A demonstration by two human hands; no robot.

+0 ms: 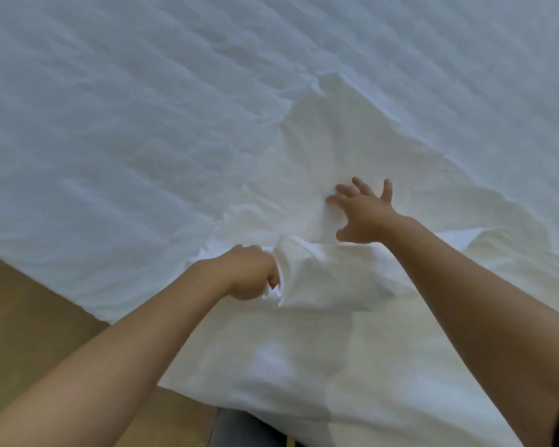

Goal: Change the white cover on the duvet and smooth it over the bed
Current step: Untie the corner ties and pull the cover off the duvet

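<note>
Wooden floor (29,301) shows at the far left, below and left of the bunched fold (304,272), which serves as the reference point. Immediately left of that fold, and touching it, the left hand (249,272) is curled into a fist. Its fingers are closed round a gather of white cloth, and the fingertips are mostly hidden in the fabric. Judgement: this grip anchors the near edge so the cloth cannot creep away while the other hand works. The white cover (142,124) spreads from the fold up and outward across the bed. It is finely wrinkled on the left, and creases fan upward from the area just above the fold. It cannot be determined whether the warmer white cloth round the fold is the cover itself or the duvet beneath it. Above and just right of the fold, the right hand (362,214) lies palm down on the cloth with its fingers (387,190) spread and thumb out. It pinches nothing, and contact appears light. Judgement: the spread hand is set to press or sweep the fabric flat against the left hand's pull. Right of the fold the cloth lies in a loose ridge and needs further smoothing. The task appears to be in its smoothing stage and is not finished.
</note>
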